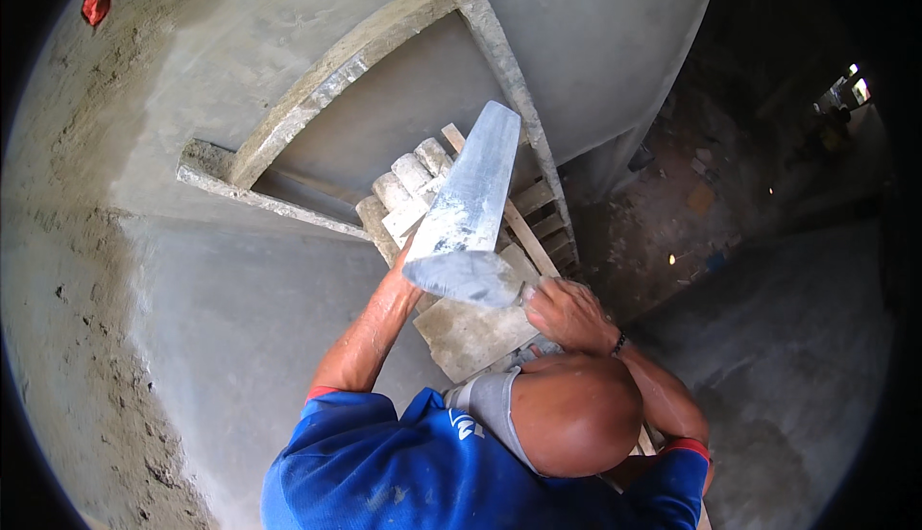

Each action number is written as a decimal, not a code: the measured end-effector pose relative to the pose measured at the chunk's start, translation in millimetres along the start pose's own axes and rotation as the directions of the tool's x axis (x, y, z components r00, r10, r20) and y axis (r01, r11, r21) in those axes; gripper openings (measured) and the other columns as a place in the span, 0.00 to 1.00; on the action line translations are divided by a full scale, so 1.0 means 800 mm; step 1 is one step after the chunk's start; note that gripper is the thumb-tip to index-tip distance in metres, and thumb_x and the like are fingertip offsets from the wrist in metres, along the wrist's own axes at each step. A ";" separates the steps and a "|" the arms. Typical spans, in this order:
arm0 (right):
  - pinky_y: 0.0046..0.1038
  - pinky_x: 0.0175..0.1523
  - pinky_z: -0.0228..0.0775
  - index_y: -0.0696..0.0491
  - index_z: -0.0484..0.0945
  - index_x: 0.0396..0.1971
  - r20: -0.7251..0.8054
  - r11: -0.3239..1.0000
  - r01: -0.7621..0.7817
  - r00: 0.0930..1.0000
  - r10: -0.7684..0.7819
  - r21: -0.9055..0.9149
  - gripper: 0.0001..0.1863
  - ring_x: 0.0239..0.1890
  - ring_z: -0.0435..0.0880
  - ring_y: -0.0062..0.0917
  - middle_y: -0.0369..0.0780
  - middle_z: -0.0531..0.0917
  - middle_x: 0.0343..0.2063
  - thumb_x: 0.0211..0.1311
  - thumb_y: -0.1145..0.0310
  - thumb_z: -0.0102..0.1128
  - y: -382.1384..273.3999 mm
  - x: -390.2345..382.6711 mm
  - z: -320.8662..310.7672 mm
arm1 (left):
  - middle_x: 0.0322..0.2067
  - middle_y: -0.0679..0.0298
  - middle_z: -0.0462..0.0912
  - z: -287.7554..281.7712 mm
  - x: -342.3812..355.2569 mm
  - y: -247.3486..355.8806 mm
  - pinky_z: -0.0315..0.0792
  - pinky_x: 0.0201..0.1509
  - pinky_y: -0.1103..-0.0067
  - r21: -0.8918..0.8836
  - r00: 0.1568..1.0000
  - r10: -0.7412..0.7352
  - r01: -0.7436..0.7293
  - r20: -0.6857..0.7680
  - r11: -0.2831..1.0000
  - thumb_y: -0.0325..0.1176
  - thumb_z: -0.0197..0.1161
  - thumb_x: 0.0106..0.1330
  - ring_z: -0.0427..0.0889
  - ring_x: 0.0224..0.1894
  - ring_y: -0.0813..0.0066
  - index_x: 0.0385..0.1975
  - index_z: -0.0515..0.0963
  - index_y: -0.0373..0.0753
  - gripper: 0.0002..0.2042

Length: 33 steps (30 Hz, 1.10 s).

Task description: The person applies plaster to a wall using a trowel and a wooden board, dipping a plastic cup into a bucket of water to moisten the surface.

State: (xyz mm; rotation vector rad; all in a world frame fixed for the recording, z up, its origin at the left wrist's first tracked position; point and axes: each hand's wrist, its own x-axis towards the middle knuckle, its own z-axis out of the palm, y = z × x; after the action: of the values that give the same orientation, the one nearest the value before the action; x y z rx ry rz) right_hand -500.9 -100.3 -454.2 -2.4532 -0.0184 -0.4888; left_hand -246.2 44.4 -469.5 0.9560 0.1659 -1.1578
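Observation:
A long, tapered plastering float (477, 170), pale grey and smeared with white plaster near its wide end, rises in front of my arms. My left hand (408, 250) is mostly hidden behind it; the forearm leads up to the float's underside, where the hand appears to hold it. Across the wide end lies the rounded grey blade of a trowel (466, 277). At the blade's right end my right hand (573, 314) is closed round the handle, which is largely covered by the fingers. A dark bracelet circles the right wrist.
Below the hands is a rough, pale board (471, 335). Several cylindrical concrete pieces (413, 177) and wooden slats (528, 240) lie beyond it. A curved concrete frame (336, 79) stands out from the grey plastered wall (259, 290). Down right lies a dark, littered floor (682, 199).

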 end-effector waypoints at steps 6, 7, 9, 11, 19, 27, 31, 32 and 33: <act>0.48 0.35 0.72 0.58 0.69 0.36 -0.056 0.831 -0.555 0.832 0.552 -0.042 0.11 0.31 0.80 0.52 0.54 0.80 0.25 0.57 0.68 0.56 0.095 0.069 -0.003 | 0.48 0.55 0.78 0.051 -0.035 -0.009 0.81 0.43 0.75 0.105 1.000 0.003 -0.002 -0.011 0.994 0.30 0.51 0.71 0.82 0.42 0.70 0.56 0.68 0.34 0.16; 0.48 0.35 0.72 0.58 0.69 0.36 -0.059 0.831 -0.555 0.832 0.552 -0.043 0.11 0.31 0.80 0.52 0.54 0.80 0.25 0.57 0.68 0.56 0.090 0.071 -0.016 | 0.48 0.54 0.77 0.057 -0.040 -0.005 0.81 0.44 0.74 0.053 1.000 0.017 -0.016 -0.022 0.998 0.29 0.49 0.71 0.82 0.42 0.69 0.57 0.67 0.34 0.16; 0.46 0.35 0.71 0.59 0.69 0.36 -0.163 0.828 -0.546 0.812 0.560 0.126 0.13 0.32 0.78 0.55 0.55 0.80 0.27 0.59 0.66 0.57 0.073 0.068 -0.050 | 0.48 0.54 0.77 0.064 -0.037 0.000 0.81 0.45 0.73 0.134 0.998 0.056 -0.057 0.015 0.989 0.28 0.49 0.71 0.82 0.43 0.68 0.58 0.66 0.34 0.17; 0.46 0.36 0.70 0.60 0.69 0.37 -0.073 0.824 -0.517 0.835 0.545 0.232 0.14 0.34 0.78 0.55 0.55 0.80 0.28 0.58 0.66 0.56 0.054 0.058 -0.062 | 0.47 0.54 0.78 0.038 -0.027 0.001 0.81 0.45 0.71 0.212 0.994 0.098 -0.105 0.044 0.972 0.27 0.52 0.70 0.82 0.43 0.67 0.59 0.65 0.34 0.19; 0.21 0.22 0.62 0.58 0.71 0.31 0.445 0.458 -0.638 0.765 0.465 0.619 0.14 0.16 0.71 0.14 0.33 0.72 0.17 0.61 0.60 0.56 0.050 0.032 -0.048 | 0.43 0.58 0.79 0.029 -0.004 0.006 0.81 0.40 0.78 0.163 0.990 0.138 -0.133 -0.019 0.978 0.28 0.54 0.69 0.82 0.39 0.73 0.58 0.66 0.34 0.19; 0.19 0.19 0.59 0.56 0.68 0.25 0.375 0.485 -0.586 0.801 0.467 0.649 0.13 0.15 0.68 0.11 0.31 0.68 0.11 0.61 0.62 0.54 0.056 0.024 -0.042 | 0.41 0.60 0.80 0.081 0.005 0.024 0.81 0.37 0.81 0.282 0.991 0.055 -0.088 0.123 0.955 0.25 0.55 0.67 0.82 0.35 0.76 0.57 0.69 0.35 0.18; 0.39 0.29 0.65 0.60 0.67 0.26 0.500 0.817 -0.380 0.856 0.132 0.434 0.14 0.19 0.63 0.49 0.52 0.67 0.16 0.56 0.63 0.56 0.009 0.015 -0.008 | 0.41 0.61 0.80 0.017 0.038 0.026 0.82 0.39 0.81 0.309 0.989 0.068 -0.107 0.133 0.945 0.28 0.55 0.68 0.83 0.36 0.75 0.57 0.69 0.35 0.18; 0.39 0.29 0.65 0.60 0.67 0.26 0.497 0.817 -0.371 0.859 0.122 0.442 0.14 0.19 0.63 0.49 0.52 0.67 0.16 0.56 0.63 0.56 0.012 0.018 -0.011 | 0.41 0.61 0.80 -0.007 0.053 0.029 0.82 0.40 0.80 0.250 0.989 0.042 -0.078 0.145 0.965 0.29 0.55 0.68 0.83 0.37 0.75 0.57 0.69 0.35 0.18; 0.37 0.28 0.65 0.60 0.67 0.26 0.370 0.824 -0.335 0.914 0.166 0.457 0.16 0.19 0.68 0.46 0.51 0.69 0.15 0.57 0.62 0.55 0.025 0.015 -0.018 | 0.40 0.61 0.80 -0.009 0.057 0.027 0.81 0.41 0.79 0.219 0.990 0.066 -0.093 0.126 0.971 0.30 0.55 0.68 0.82 0.38 0.74 0.57 0.69 0.35 0.18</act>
State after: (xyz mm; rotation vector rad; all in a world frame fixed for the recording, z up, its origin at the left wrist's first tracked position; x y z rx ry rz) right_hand -492.1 -126.0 -451.6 -1.9359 0.0417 0.0405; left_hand -205.8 19.2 -487.4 1.0794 -0.1004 -1.1718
